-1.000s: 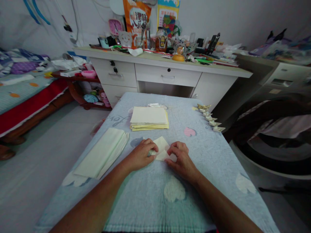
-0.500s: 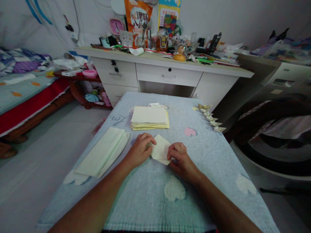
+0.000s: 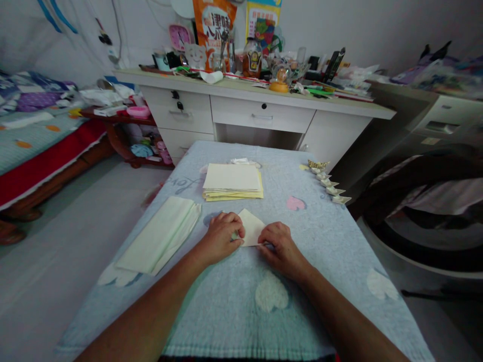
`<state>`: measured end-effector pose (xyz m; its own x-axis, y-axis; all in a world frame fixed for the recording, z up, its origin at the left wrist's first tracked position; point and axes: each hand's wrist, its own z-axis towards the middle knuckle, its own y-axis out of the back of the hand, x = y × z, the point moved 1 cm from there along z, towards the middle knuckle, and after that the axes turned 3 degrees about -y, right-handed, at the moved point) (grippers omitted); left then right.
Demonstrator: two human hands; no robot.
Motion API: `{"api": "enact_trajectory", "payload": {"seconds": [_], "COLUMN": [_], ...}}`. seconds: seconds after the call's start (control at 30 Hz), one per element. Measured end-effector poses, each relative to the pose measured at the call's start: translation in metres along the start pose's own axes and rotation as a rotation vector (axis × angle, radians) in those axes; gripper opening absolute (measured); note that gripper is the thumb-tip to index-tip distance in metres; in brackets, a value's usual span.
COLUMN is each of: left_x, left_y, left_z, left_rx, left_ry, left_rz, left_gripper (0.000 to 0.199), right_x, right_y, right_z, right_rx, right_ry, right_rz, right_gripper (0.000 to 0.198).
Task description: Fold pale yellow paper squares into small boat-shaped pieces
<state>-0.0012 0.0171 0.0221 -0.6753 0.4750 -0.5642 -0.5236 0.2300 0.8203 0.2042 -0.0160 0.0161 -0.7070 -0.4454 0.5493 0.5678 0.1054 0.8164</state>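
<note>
A small cream piece of folded paper lies on the cloth-covered table, its pointed corner facing away from me and its near edge straight. My left hand pinches its left side, thumb and fingers together. On the right side, my right hand grips the near corner between thumb and curled fingers. Beyond the paper sits a stack of cream and yellow paper sheets. Left of my left forearm lies a long bundle of folded pale paper. Several small folded paper boats stand in a row at the table's right edge.
The light blue cloth covers the table. Behind it is a white desk crowded with a jar, an orange snack bag and a pink clock. A bed is at left, a washing machine at right.
The paper's near corner has been folded up, so a straight edge now faces me. My left hand has shifted slightly right and down along the paper; my right hand stays near its corner.
</note>
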Motion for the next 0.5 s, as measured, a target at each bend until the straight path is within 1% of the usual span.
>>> {"api": "enact_trajectory", "payload": {"seconds": [0.03,0.1,0.2,0.3,0.4,0.5], "left_x": [0.0,0.001,0.004,0.004,0.001,-0.002], "left_y": [0.0,0.001,0.0,-0.001,-0.001,-0.002], "left_z": [0.0,0.0,0.001,0.0,-0.001,-0.002], "left_rx": [0.007,0.038,0.073,0.064,0.052,0.072], "left_ry": [0.004,-0.006,-0.017,-0.013,-0.017,-0.023], "left_rz": [-0.008,-0.053,-0.103,-0.067,-0.015,-0.034], "left_gripper": [0.006,0.004,0.006,0.007,0.008,0.013], "right_x": [0.001,0.002,0.001,-0.003,-0.005,-0.006], "right_y": [0.0,-0.001,-0.005,-0.01,-0.014,-0.016], "right_z": [0.001,0.003,0.007,0.01,0.012,0.013], "right_rx": [0.0,-0.01,-0.051,-0.099,-0.136,-0.154], "right_ry": [-0.009,-0.037,-0.112,-0.188,-0.226,-0.263], "right_rz": [-0.002,-0.027,-0.08,-0.104,-0.124,-0.165], "right_gripper": [0.005,0.011,0.013,0.014,0.015,0.016]}}
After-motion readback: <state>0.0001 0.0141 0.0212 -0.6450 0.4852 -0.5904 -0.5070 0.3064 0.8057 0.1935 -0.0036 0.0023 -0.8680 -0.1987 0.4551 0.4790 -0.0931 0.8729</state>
